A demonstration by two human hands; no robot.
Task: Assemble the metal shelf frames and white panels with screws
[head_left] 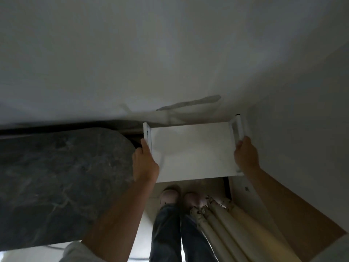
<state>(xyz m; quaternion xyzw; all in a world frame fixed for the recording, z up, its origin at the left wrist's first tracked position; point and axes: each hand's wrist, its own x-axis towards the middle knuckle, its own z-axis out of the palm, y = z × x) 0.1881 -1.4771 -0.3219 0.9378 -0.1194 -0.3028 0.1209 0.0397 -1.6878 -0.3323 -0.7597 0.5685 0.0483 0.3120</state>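
White shelf (192, 150), a flat panel with a metal frame at each end, is held level above the floor by a standing person; the left hand (145, 163) grips the left frame (147, 137), thumb along its near edge, and the right hand (245, 154) closes around the right frame (238, 129); both hands are shut on the shelf's ends, arms stretched forward. The shelf sits against a pale wall (170, 53), its far edge close to a grey smear (188, 103) on the paint; a dark marbled table (56, 182) lies just left of it, near the left hand; below the panel's near edge show two shoes (179, 195) and dark trousers (175, 233); a bundle of cream tubes (222, 224) leans at right, beside the right forearm, over a wooden board (283, 214).
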